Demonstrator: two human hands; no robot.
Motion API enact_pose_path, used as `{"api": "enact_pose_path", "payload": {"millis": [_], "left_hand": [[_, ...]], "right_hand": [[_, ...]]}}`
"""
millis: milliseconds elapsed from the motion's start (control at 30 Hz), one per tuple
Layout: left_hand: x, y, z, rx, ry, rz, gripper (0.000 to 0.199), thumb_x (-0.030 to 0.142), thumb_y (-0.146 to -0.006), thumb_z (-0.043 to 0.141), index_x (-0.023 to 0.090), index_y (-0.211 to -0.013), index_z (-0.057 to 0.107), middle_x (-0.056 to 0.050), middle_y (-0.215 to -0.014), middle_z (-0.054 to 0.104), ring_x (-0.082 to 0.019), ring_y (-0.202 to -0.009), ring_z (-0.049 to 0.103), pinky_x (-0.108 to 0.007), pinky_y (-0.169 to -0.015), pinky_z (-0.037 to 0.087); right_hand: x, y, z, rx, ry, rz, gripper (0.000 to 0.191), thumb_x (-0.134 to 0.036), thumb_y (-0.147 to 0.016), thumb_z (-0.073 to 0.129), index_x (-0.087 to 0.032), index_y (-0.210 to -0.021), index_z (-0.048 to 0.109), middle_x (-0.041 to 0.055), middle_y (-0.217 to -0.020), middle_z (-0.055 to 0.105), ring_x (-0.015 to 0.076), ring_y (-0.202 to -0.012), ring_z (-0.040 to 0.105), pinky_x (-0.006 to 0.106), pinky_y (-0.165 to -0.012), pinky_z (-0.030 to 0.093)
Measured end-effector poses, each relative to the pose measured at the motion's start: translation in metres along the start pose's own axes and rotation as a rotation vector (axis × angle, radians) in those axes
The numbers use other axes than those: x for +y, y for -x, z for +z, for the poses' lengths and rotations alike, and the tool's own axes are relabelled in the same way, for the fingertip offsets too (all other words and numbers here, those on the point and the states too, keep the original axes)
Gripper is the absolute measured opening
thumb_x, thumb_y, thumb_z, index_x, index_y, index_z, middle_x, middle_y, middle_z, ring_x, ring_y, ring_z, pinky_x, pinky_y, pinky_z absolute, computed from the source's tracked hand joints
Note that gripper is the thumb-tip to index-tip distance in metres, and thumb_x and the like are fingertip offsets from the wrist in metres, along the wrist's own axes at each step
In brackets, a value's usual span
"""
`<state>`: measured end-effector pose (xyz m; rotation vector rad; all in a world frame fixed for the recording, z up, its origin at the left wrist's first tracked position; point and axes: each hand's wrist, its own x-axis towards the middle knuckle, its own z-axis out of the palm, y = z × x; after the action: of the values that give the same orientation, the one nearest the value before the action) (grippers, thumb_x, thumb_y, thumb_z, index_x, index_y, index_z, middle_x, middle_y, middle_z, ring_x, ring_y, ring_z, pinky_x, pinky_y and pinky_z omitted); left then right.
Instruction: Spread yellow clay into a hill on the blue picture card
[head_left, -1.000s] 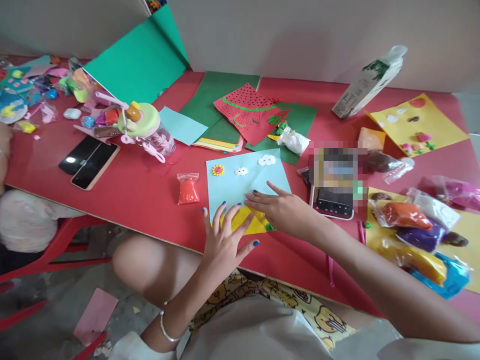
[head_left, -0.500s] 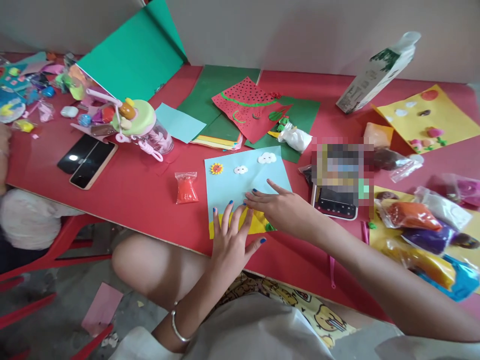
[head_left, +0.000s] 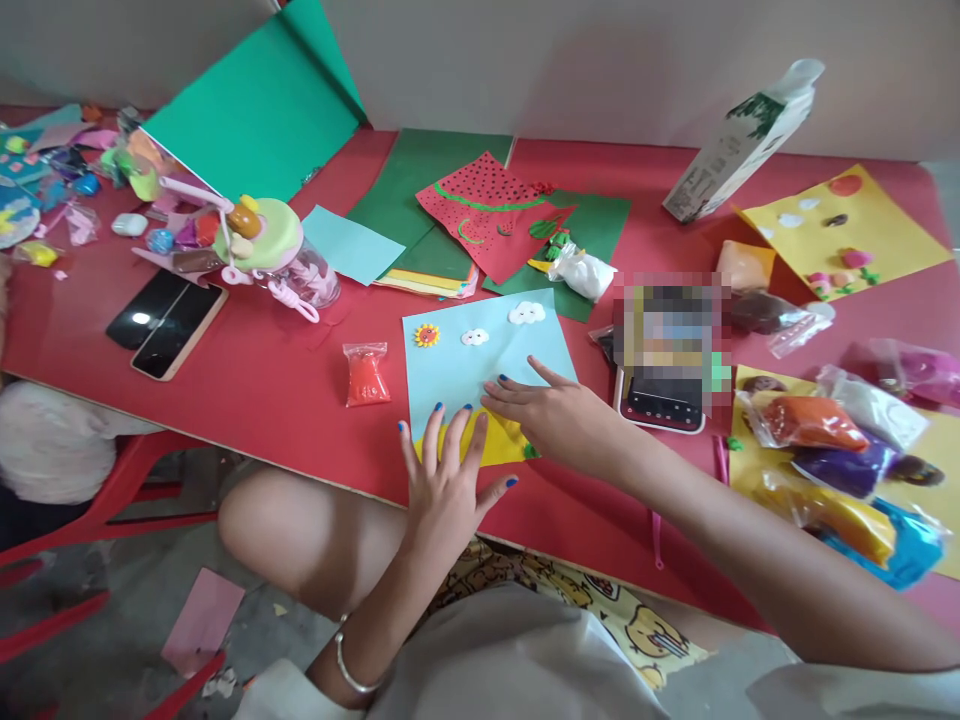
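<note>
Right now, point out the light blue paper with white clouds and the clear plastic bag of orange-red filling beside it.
Light blue paper with white clouds (head_left: 469, 368), head view: bare surface below the smaller cloud.
Clear plastic bag of orange-red filling (head_left: 367, 380), head view: filled middle.

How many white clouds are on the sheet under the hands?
2: smaller cloud beside the sun, larger cloud near the far right corner; the right hand may hide more.

grey wall (head_left: 637, 70) behind red table (head_left: 285, 390), grey floor (head_left: 281, 635)

Muted light — soft, faint shadows
</note>
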<state>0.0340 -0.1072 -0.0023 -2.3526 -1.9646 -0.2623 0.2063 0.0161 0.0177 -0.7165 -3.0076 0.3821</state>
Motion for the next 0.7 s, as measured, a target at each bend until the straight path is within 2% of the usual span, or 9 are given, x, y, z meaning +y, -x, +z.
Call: {"api": "enact_pose_path", "payload": {"millis": [100,233,367,533,700], "left_hand": [[0.007,-0.003,0.001,-0.006,0.038,0.005,0.054,0.049,-0.096,0.048,0.016,-0.138,0.055,-0.016,-0.136,0.057,-0.039,-0.138,0.039,-0.068,-0.116,0.016],[0.015,-0.002,0.001,-0.036,0.083,-0.008,0.05,0.043,-0.097,0.048,0.019,-0.14,0.053,-0.014,-0.137,0.056,-0.038,-0.14,0.036,-0.066,-0.115,0.021],[0.011,0.004,-0.001,-0.038,0.076,0.022,0.051,0.046,-0.097,0.047,0.024,-0.142,0.051,-0.013,-0.141,0.052,-0.04,-0.14,0.034,-0.07,-0.113,0.018],[-0.001,0.011,0.001,0.029,-0.017,-0.007,0.061,0.054,-0.097,0.041,0.017,-0.145,0.047,-0.018,-0.142,0.051,-0.042,-0.137,0.037,-0.073,-0.113,0.009],[0.002,0.01,0.003,0.02,0.033,-0.001,0.055,0.047,-0.098,0.044,0.017,-0.143,0.05,-0.018,-0.137,0.055,-0.041,-0.138,0.036,-0.071,-0.113,0.015]], "right_hand": [[-0.001,-0.001,-0.001,-0.009,0.006,0.001,0.057,-0.001,-0.083,0.044,-0.017,-0.138,0.054,0.0093,-0.145,0.052,0.0191,-0.132,0.051,0.048,-0.12,0.029],[-0.005,-0.002,-0.004,-0.055,0.0,0.03,0.056,-0.001,-0.084,0.044,-0.015,-0.138,0.053,0.0103,-0.145,0.051,0.0209,-0.133,0.051,0.053,-0.12,0.027],[-0.008,-0.003,-0.007,-0.089,-0.005,0.057,0.057,0.0,-0.084,0.043,-0.014,-0.139,0.051,0.0092,-0.147,0.049,0.0198,-0.135,0.048,0.053,-0.12,0.025],[-0.008,-0.003,-0.006,-0.106,-0.021,0.066,0.057,-0.002,-0.086,0.044,-0.013,-0.142,0.048,0.0084,-0.149,0.046,0.019,-0.137,0.046,0.052,-0.121,0.023],[-0.008,-0.004,-0.003,-0.053,-0.025,0.074,0.055,-0.002,-0.086,0.044,-0.012,-0.139,0.051,0.0098,-0.146,0.05,0.0193,-0.134,0.049,0.051,-0.121,0.024]]}}
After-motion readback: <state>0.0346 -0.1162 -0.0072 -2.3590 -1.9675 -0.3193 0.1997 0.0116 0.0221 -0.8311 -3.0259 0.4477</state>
